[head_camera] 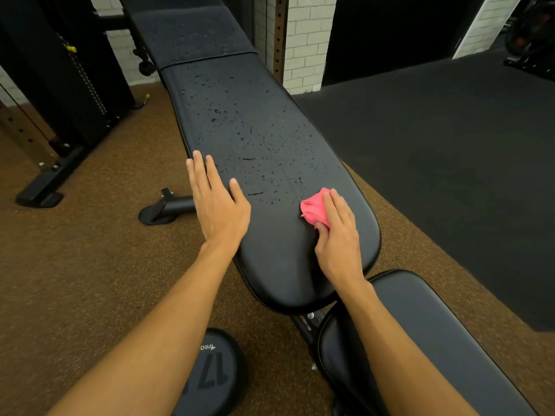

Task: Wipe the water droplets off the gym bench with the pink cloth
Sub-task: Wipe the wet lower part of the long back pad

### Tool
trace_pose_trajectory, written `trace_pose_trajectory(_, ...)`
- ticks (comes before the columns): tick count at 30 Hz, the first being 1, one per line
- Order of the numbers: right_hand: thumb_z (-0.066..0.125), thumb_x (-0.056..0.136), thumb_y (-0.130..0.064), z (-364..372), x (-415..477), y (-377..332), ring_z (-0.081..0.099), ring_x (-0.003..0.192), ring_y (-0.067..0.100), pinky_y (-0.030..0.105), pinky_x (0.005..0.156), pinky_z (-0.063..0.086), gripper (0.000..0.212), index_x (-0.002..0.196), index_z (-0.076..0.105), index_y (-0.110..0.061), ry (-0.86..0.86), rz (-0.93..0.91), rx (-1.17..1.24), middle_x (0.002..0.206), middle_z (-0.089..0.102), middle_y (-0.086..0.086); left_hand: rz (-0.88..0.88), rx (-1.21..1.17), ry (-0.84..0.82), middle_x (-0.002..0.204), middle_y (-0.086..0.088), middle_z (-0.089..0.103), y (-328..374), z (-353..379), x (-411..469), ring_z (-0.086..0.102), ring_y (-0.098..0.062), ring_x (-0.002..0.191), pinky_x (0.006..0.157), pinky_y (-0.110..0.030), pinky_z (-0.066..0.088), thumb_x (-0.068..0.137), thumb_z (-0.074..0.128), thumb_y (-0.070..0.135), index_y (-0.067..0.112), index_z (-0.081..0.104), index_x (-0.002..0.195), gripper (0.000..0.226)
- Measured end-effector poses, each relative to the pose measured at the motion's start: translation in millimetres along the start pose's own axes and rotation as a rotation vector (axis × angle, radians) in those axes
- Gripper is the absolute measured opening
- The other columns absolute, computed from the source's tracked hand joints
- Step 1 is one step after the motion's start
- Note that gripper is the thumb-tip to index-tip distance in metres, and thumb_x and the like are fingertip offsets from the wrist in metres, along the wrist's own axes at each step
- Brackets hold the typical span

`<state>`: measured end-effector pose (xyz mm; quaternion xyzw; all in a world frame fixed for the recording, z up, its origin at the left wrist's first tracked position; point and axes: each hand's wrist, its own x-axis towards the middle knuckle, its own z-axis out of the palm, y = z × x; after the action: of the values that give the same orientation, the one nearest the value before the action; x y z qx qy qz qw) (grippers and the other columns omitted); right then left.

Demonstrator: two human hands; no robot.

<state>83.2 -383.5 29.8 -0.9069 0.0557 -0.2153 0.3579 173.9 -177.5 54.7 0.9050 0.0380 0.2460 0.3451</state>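
Note:
A long black padded gym bench [240,94] runs away from me, its back pad speckled with water droplets [258,151] across the middle and far part. The near end of the pad looks dry. My right hand [338,238] presses a crumpled pink cloth [313,208] onto the pad's right side, fingers closed over it. My left hand [217,202] lies flat on the pad's left edge, fingers spread, holding nothing.
The bench's seat pad [420,340] sits at the lower right. A round black dumbbell head [210,373] lies on the brown floor below me. A bench foot [163,208] sticks out left. A black rack [60,94] stands far left; black matting [450,145] covers the right.

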Motion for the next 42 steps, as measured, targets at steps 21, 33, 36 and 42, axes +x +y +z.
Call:
trace_pose_trajectory(21, 0.047, 0.115, -0.026, 21.0, -10.3, -23.9, 0.013, 0.166, 0.018, 0.045, 0.133, 0.023, 0.055, 0.167, 0.035, -0.014, -0.027, -0.099, -0.114, 0.176, 0.028, 0.001, 0.060, 0.138, 0.099, 0.169, -0.016, 0.028, 2.5, -2.0, 14.6, 0.023, -0.035, 0.159, 0.126, -0.049, 0.030, 0.104, 0.053, 0.028, 0.007, 0.038, 0.159, 0.061)
trace_pose_trajectory(33, 0.059, 0.111, -0.020, 31.7, 15.3, -29.1, 0.019, 0.165, 0.020, 0.051, 0.131, 0.027, 0.053, 0.162, 0.046, -0.015, -0.044, -0.299, -0.023, 0.171, 0.038, 0.001, 0.076, 0.036, 0.083, 0.177, -0.005, 0.018, -7.0, 3.3, 15.0, 0.007, -0.026, 0.165, 0.132, -0.047, 0.019, 0.109, 0.046, 0.029, 0.011, 0.034, 0.164, 0.059)
trace_pose_trajectory(36, 0.058, 0.111, -0.015, 18.8, 10.5, -10.1, 0.022, 0.164, 0.020, 0.045, 0.132, 0.028, 0.050, 0.160, 0.050, -0.018, -0.019, -0.300, -0.039, 0.170, 0.040, -0.001, 0.072, 0.020, 0.073, 0.177, -0.004, 0.016, -7.4, 3.9, 14.5, 0.005, -0.024, 0.165, 0.132, -0.049, 0.021, 0.109, 0.046, 0.029, 0.012, 0.033, 0.164, 0.059)
trace_pose_trajectory(42, 0.049, 0.114, -0.020, 33.7, 48.7, -25.2, 0.012, 0.166, 0.023, 0.047, 0.133, 0.023, 0.048, 0.162, 0.045, -0.015, 0.009, -0.109, -0.014, 0.173, 0.033, 0.004, 0.073, -0.029, 0.075, 0.178, 0.000, 0.014, -11.1, 5.9, 15.2, 0.003, -0.021, 0.166, 0.129, -0.053, 0.028, 0.110, 0.043, 0.030, 0.013, 0.033, 0.165, 0.058)
